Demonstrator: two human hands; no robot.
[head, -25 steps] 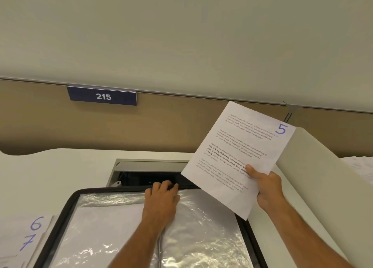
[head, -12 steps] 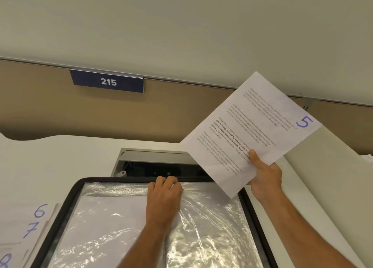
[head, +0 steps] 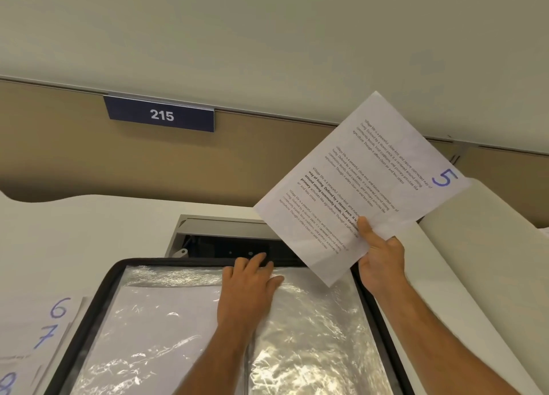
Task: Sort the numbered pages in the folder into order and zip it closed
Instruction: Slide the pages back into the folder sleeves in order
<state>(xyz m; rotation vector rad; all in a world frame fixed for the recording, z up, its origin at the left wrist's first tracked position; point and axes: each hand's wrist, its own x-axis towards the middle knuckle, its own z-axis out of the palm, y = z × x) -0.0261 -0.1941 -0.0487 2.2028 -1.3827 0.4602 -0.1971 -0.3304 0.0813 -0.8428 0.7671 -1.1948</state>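
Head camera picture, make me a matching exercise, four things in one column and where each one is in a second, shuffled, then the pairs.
1. white printed page marked 5
2. black-rimmed open folder with clear plastic sleeves
3. dark blue sign reading 215
4. white sheets marked 6 and 7

A. on the tan panel
B. held up by the right hand
C. left of the folder
D. under the left hand

Pairs: 1-B, 2-D, 3-A, 4-C

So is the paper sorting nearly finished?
Not nearly. Done: pages 6 and 7 lie out on the desk beside the folder. In hand: the right hand holds page 5 up while the left hand rests on the plastic sleeves. Left: ordering pages and zipping the open folder.
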